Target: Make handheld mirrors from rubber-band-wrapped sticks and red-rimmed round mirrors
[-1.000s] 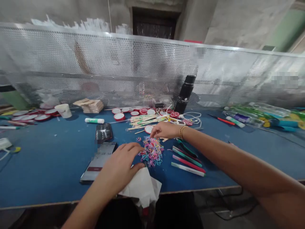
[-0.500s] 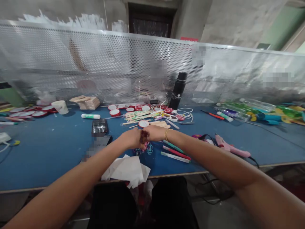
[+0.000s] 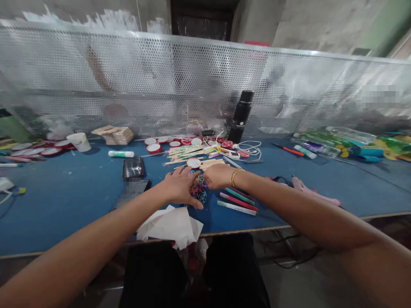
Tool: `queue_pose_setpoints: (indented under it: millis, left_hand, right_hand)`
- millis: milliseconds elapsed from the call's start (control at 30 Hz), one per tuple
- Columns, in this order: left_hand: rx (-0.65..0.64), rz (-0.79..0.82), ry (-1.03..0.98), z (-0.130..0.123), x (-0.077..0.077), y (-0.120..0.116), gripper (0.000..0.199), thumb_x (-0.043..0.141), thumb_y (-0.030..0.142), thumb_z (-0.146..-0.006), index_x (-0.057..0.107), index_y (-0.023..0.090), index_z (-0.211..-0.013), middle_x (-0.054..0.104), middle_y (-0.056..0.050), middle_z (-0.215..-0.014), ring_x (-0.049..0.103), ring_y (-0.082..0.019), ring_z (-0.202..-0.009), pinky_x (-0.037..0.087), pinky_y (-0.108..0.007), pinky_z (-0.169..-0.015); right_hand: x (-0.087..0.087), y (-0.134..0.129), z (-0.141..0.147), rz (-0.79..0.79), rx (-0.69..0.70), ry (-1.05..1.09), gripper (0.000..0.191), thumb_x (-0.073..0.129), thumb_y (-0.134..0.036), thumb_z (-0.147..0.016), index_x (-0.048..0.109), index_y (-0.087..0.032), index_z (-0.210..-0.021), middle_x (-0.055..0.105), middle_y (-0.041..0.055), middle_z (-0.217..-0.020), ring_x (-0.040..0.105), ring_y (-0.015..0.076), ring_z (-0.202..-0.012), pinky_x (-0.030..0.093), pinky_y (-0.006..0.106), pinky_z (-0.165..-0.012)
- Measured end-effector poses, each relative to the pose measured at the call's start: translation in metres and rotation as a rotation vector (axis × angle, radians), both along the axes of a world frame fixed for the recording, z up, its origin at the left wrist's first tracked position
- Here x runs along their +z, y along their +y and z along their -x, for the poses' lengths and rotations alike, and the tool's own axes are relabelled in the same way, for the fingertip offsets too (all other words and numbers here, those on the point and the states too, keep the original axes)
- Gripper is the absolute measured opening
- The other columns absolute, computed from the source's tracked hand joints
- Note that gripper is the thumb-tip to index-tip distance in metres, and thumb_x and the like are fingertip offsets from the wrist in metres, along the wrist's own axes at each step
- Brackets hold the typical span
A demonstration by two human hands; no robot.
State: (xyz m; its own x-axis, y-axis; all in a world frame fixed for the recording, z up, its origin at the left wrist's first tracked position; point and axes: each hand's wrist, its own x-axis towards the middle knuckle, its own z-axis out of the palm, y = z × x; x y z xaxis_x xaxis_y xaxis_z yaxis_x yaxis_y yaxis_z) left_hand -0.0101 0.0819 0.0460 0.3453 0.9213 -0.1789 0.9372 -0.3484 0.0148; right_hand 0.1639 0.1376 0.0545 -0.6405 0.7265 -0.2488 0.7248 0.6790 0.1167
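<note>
A tangle of colourful strings (image 3: pixel 199 190) lies on the blue table between my hands. My left hand (image 3: pixel 181 186) is spread open at its left side, with thumb and fingers apart and nothing held. On the other side, my right hand (image 3: pixel 218 176) is closed, its fingers curled; what they hold, if anything, is hidden. A small round white drum with a red rim (image 3: pixel 193 163) sits just beyond the hands, beside wooden sticks (image 3: pixel 213 162). Several marker pens (image 3: pixel 237 208) lie below my right wrist.
White paper sheets (image 3: pixel 173 224) lie at the near edge. Farther out are a black box (image 3: pixel 133 167), a glue stick (image 3: pixel 121 154), a paper cup (image 3: pixel 79 142), wooden pieces (image 3: pixel 117 134) and a black bottle (image 3: pixel 241 116). A pink glue gun (image 3: pixel 314 192) is at the right.
My hands were together around a dark reddish thing; now they are apart. The left has spread open, the right has shifted slightly right, and the string tangle shows between them.
</note>
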Motion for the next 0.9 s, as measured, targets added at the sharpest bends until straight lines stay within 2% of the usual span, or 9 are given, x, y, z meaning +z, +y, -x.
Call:
queue_pose_setpoints:
  millis: [133,233,333,400,467,533,633,733,900]
  left_hand:
    - [0.008,-0.04,0.082,0.001,-0.008,0.014,0.127,0.077,0.079,-0.063,0.024,0.027,-0.166,0.013,-0.016,-0.174,0.008,-0.048,-0.158,0.016,-0.067,-0.122]
    - [0.021,-0.145,0.06,0.017,-0.004,0.022,0.115,0.07,0.079,-0.071,0.03,0.025,-0.164,0.019,-0.016,-0.174,0.01,-0.046,-0.158,0.015,-0.064,-0.124]
    - [0.026,-0.006,0.061,0.027,0.004,0.02,0.127,0.073,0.082,-0.063,0.024,0.028,-0.166,0.01,-0.013,-0.175,0.004,-0.047,-0.159,0.012,-0.069,-0.123]
    - [0.016,0.119,0.085,0.026,0.005,0.016,0.139,0.081,0.079,-0.053,0.018,0.03,-0.167,0.004,-0.013,-0.176,0.0,-0.048,-0.159,0.01,-0.072,-0.122]
    - [0.014,0.191,0.106,0.024,0.002,0.015,0.142,0.085,0.074,-0.051,0.015,0.031,-0.167,0.002,-0.013,-0.175,0.0,-0.047,-0.159,0.011,-0.073,-0.121]
    - [0.023,0.157,0.087,0.025,-0.001,0.018,0.134,0.083,0.07,-0.059,0.014,0.03,-0.167,0.004,-0.013,-0.175,0.003,-0.045,-0.16,0.015,-0.071,-0.121]
    - [-0.005,0.038,-0.021,0.038,-0.002,0.026,0.115,0.074,0.068,-0.073,0.021,0.026,-0.166,0.019,-0.014,-0.174,0.019,-0.038,-0.159,0.023,-0.056,-0.125]
    - [-0.044,0.052,-0.074,0.054,0.002,0.03,0.101,0.074,0.064,-0.076,0.035,0.023,-0.161,0.037,-0.015,-0.167,0.038,-0.035,-0.151,0.034,-0.043,-0.121]
    - [-0.014,0.111,-0.102,0.066,0.014,0.019,0.078,0.068,0.056,-0.087,0.046,0.025,-0.155,0.046,-0.012,-0.162,0.049,-0.033,-0.145,0.041,-0.045,-0.117]
  right_hand:
    - [0.016,-0.003,-0.004,-0.023,-0.001,0.147,0.026,0.064,-0.03,-0.089,0.076,-0.02,-0.11,0.078,0.0083,-0.113,0.07,0.021,-0.098,0.042,0.025,-0.07]
    - [0.018,-0.016,-0.013,0.082,0.059,0.197,0.019,0.066,-0.021,-0.086,0.078,-0.021,-0.1,0.079,0.0046,-0.105,0.07,0.0182,-0.093,0.04,0.024,-0.068]
    - [0.009,-0.029,-0.013,0.314,0.147,0.14,0.018,0.064,-0.016,-0.087,0.079,-0.021,-0.094,0.08,0.0021,-0.095,0.07,0.0155,-0.085,0.04,0.022,-0.066]
    - [0.0,-0.03,-0.007,0.378,0.164,0.131,0.016,0.064,-0.018,-0.09,0.078,-0.019,-0.097,0.079,0.0026,-0.095,0.069,0.0152,-0.084,0.041,0.022,-0.067]
    - [-0.007,-0.027,0.0,0.313,0.17,0.197,0.017,0.061,-0.02,-0.093,0.077,-0.018,-0.099,0.079,0.0047,-0.099,0.068,0.0164,-0.086,0.041,0.023,-0.069]
    - [-0.008,-0.021,0.003,0.184,0.153,0.302,0.019,0.057,-0.02,-0.096,0.075,-0.017,-0.101,0.078,0.0073,-0.103,0.068,0.0183,-0.092,0.041,0.024,-0.073]
    - [-0.003,-0.021,-0.002,0.077,0.123,0.375,0.02,0.055,-0.022,-0.098,0.075,-0.017,-0.1,0.077,0.0087,-0.103,0.067,0.0199,-0.094,0.042,0.026,-0.077]
    - [0.002,-0.036,-0.018,0.104,0.12,0.329,0.017,0.058,-0.02,-0.095,0.076,-0.019,-0.096,0.078,0.0076,-0.1,0.069,0.0206,-0.092,0.043,0.028,-0.077]
    - [-0.013,-0.08,-0.054,-0.025,0.042,0.461,0.017,0.06,-0.025,-0.098,0.074,-0.019,-0.106,0.077,0.0083,-0.107,0.07,0.0246,-0.102,0.048,0.034,-0.088]
